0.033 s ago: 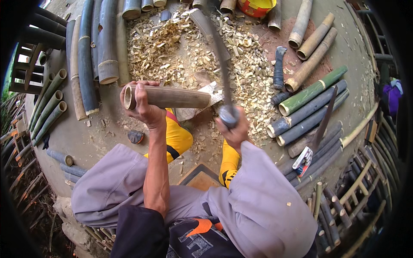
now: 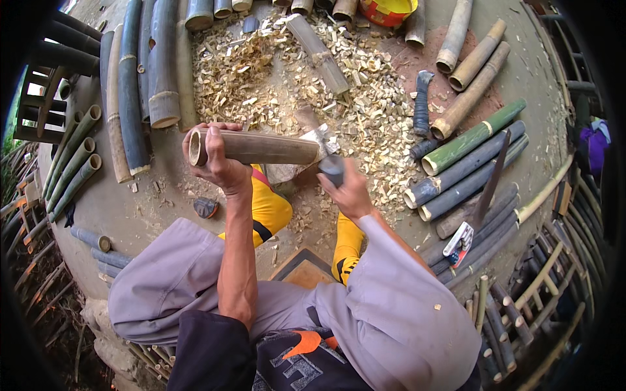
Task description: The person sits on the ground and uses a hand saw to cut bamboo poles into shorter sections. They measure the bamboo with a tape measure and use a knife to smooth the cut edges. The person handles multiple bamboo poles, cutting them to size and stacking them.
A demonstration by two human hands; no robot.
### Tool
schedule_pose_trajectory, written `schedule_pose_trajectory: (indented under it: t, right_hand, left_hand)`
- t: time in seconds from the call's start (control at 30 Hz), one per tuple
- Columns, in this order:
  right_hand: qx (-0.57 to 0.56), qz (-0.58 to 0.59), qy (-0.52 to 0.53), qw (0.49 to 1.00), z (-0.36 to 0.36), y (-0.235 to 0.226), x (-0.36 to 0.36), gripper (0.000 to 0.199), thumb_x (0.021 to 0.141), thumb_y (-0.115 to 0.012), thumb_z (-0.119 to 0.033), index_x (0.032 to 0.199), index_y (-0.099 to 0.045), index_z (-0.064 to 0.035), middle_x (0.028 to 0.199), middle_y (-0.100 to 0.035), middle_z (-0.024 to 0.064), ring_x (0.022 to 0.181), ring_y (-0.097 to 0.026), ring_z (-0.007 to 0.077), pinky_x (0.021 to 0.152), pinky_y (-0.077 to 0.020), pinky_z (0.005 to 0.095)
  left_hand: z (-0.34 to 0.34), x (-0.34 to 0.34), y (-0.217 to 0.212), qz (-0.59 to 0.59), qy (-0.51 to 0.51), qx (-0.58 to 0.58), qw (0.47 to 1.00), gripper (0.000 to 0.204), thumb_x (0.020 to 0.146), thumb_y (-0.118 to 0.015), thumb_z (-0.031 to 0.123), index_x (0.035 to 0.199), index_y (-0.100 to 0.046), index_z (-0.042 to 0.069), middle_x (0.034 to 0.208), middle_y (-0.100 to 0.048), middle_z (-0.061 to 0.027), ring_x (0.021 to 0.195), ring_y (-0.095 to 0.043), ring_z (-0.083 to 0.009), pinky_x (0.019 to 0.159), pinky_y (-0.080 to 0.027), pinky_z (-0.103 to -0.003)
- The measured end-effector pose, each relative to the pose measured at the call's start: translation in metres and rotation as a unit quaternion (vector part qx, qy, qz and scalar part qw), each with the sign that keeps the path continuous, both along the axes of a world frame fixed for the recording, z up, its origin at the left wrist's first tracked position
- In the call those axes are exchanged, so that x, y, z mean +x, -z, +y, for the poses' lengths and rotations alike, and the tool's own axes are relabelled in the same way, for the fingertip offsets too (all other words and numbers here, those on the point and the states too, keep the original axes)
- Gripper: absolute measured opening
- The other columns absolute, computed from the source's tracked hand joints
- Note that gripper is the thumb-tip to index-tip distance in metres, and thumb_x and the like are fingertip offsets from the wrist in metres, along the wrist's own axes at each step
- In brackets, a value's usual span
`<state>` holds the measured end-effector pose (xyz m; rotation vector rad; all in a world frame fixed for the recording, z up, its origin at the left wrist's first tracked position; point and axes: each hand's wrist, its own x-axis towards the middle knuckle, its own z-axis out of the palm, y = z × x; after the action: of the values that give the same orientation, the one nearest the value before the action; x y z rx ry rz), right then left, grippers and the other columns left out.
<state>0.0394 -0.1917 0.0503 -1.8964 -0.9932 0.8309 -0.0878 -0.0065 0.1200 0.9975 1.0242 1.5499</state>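
My left hand (image 2: 218, 156) is wrapped round a brown bamboo piece (image 2: 270, 148) near its hollow left end. The piece lies roughly level, and its right end is pale and freshly cut. Close beside that end, my right hand (image 2: 351, 189) grips the dark, rounded handle of a machete (image 2: 331, 171). Its blade is hidden or too foreshortened to make out now. Beneath the bamboo's cut end sits a wooden block (image 2: 287, 172), partly covered by it. Pale wood chips (image 2: 375, 111) spread beyond both hands.
A split bamboo length (image 2: 317, 53) lies among the chips. Bamboo tubes (image 2: 162, 72) line the left, and a green one (image 2: 476, 137) lies at the right. A wrapped-handled tool (image 2: 422, 104) and a saw (image 2: 490, 176) rest nearby. A red and yellow bucket (image 2: 385, 12) stands far off.
My right hand has swung the machete down and slightly left toward the bamboo's cut end; its long blade, raised before, no longer shows. My left hand and the bamboo have stayed put.
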Motion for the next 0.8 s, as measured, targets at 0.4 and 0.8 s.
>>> schedule_pose_trajectory:
  t: [0.4, 0.8]
  right_hand:
    - [0.092, 0.047, 0.055, 0.993, -0.007, -0.02, -0.008, 0.043, 0.088, -0.068, -0.036, 0.109, -0.051, -0.0032, 0.083, -0.067, 0.0123, 0.071, -0.069, 0.025, 0.06, -0.0538, 0.034]
    - [0.139, 0.06, 0.068, 0.986, 0.002, -0.047, 0.005, 0.038, 0.086, -0.071, -0.028, 0.106, -0.051, -0.0022, 0.072, -0.063, 0.0114, 0.069, -0.067, 0.0181, 0.059, -0.0527, 0.0339]
  left_hand:
    - [-0.005, 0.007, 0.0, 0.009, 0.031, 0.013, 0.999, 0.029, 0.077, -0.059, 0.004, 0.104, -0.048, -0.002, 0.083, -0.058, -0.0128, 0.065, -0.063, -0.0239, 0.063, -0.055, -0.037]
    - [-0.001, -0.01, 0.006, -0.033, 0.096, 0.032, 0.994, 0.03, 0.075, -0.053, 0.016, 0.102, -0.049, 0.002, 0.084, -0.055, -0.0125, 0.075, -0.058, -0.0251, 0.075, -0.054, -0.042]
